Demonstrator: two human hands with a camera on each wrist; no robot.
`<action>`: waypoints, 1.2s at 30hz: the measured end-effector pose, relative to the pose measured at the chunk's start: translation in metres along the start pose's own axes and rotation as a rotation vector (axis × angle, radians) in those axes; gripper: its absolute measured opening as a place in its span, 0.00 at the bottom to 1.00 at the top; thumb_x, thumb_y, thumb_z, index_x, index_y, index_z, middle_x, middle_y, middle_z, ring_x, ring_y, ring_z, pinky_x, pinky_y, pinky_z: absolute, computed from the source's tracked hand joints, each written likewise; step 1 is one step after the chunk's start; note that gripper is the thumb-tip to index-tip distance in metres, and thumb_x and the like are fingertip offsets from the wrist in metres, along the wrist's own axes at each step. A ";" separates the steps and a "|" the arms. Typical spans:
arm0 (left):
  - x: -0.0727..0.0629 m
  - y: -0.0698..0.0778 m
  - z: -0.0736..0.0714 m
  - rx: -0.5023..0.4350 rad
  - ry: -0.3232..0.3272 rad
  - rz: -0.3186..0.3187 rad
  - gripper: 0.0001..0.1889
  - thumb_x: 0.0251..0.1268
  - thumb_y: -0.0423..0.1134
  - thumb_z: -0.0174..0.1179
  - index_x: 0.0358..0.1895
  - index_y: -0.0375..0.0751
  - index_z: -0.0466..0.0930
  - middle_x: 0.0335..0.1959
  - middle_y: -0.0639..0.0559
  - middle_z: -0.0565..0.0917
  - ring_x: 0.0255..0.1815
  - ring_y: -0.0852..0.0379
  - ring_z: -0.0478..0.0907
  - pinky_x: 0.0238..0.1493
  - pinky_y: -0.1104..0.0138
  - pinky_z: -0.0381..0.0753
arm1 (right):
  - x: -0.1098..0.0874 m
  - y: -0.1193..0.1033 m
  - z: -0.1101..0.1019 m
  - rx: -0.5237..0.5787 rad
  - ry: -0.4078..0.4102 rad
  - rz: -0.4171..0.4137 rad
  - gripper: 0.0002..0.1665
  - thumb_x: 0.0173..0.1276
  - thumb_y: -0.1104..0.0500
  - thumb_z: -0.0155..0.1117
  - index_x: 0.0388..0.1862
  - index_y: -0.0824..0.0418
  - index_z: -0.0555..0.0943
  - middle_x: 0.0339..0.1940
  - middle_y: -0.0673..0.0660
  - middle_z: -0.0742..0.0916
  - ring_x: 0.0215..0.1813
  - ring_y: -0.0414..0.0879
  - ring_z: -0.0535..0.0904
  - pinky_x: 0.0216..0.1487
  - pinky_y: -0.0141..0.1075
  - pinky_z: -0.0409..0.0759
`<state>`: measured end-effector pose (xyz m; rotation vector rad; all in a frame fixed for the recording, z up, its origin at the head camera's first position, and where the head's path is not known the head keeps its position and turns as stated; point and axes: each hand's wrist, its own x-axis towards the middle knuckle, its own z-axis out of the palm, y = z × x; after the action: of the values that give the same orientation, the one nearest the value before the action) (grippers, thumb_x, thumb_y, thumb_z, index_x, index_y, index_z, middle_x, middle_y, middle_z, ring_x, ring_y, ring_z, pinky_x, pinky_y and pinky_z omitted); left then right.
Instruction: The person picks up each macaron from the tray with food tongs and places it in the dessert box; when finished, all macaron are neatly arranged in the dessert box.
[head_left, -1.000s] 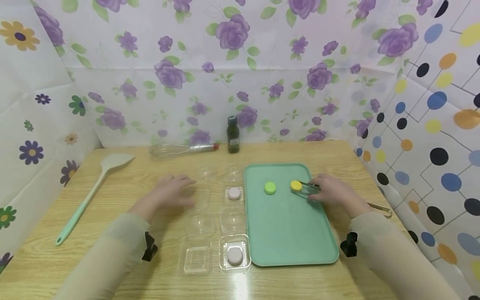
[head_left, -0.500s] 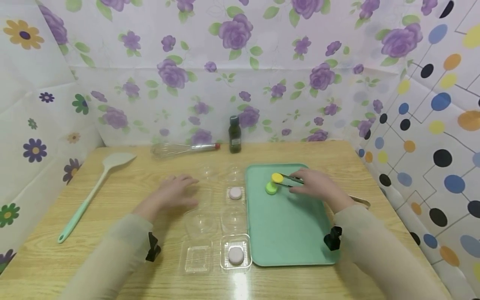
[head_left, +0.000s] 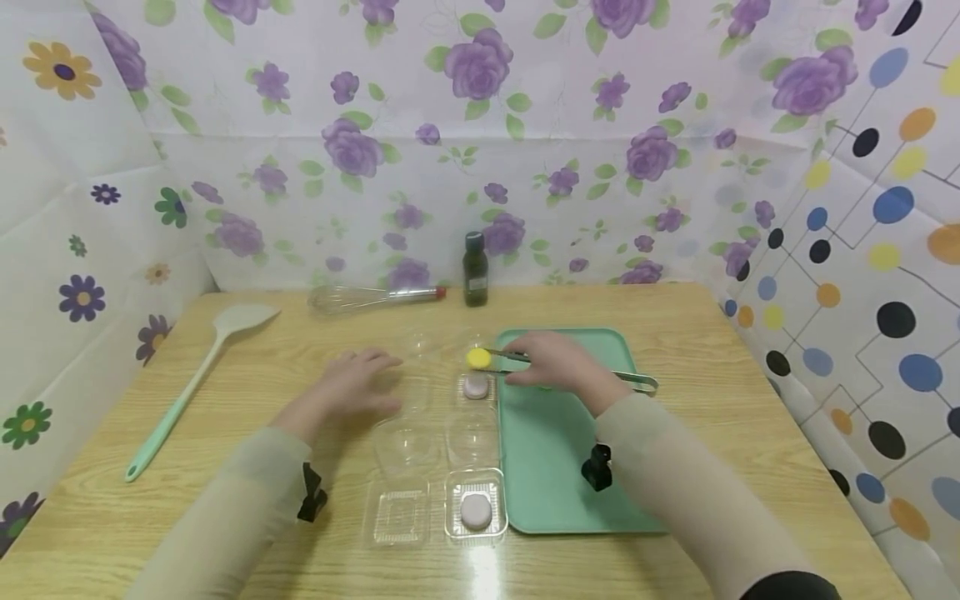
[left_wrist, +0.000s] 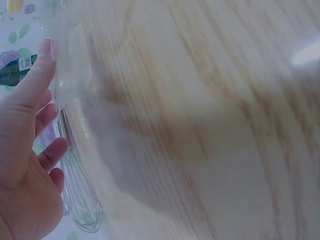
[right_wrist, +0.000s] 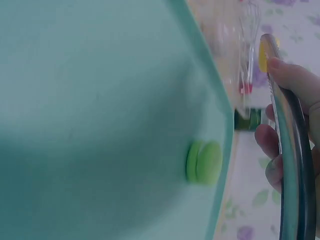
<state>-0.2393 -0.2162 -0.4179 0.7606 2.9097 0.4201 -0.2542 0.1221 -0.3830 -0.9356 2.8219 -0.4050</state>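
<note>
My right hand (head_left: 558, 362) grips metal tongs (right_wrist: 291, 150), whose tips pinch a yellow macaron (head_left: 478, 358). In the head view the yellow macaron hangs over the small clear plastic box holding a pale lilac macaron (head_left: 476, 386). A green macaron (right_wrist: 206, 162) lies on the teal tray (head_left: 555, 492), mostly covered by my right hand in the head view. My left hand (head_left: 358, 385) has loosely bent fingers and holds nothing. It is beside a clear plastic box (head_left: 415, 394); whether the fingers touch it I cannot tell.
Nearer me, a second lilac macaron (head_left: 476, 511) sits in an open clear box, left of which is another clear box (head_left: 399, 512). Clear domed lids (head_left: 405, 442) lie between the rows. A whisk (head_left: 375, 298), dark bottle (head_left: 475, 271) and pale green spatula (head_left: 187, 387) lie farther out.
My right hand has carried the tongs and yellow macaron left, from the tray's right side past the green macaron to over the boxes. My left hand has stayed in place.
</note>
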 end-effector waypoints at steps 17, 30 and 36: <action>0.001 -0.003 0.007 -0.046 0.031 -0.024 0.39 0.50 0.56 0.67 0.65 0.43 0.68 0.64 0.39 0.68 0.59 0.36 0.64 0.60 0.41 0.58 | 0.047 -0.058 0.013 -0.058 -0.084 -0.008 0.29 0.60 0.44 0.65 0.58 0.53 0.78 0.55 0.51 0.81 0.55 0.47 0.76 0.55 0.41 0.74; 0.001 -0.002 0.007 -0.052 0.016 -0.042 0.39 0.51 0.58 0.66 0.66 0.44 0.67 0.65 0.41 0.67 0.61 0.37 0.63 0.61 0.40 0.55 | 0.064 -0.078 0.022 -0.153 -0.111 -0.024 0.27 0.58 0.43 0.66 0.55 0.51 0.80 0.50 0.48 0.82 0.52 0.45 0.77 0.54 0.40 0.73; 0.001 -0.002 0.007 -0.051 0.021 -0.040 0.39 0.50 0.58 0.66 0.66 0.45 0.67 0.65 0.40 0.67 0.61 0.36 0.63 0.61 0.39 0.55 | 0.064 -0.079 0.025 -0.169 -0.094 -0.043 0.26 0.56 0.43 0.68 0.53 0.50 0.81 0.50 0.48 0.83 0.52 0.46 0.77 0.54 0.40 0.74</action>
<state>-0.2400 -0.2151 -0.4255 0.6935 2.9160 0.4999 -0.2550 0.0172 -0.3868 -1.0193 2.7883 -0.1241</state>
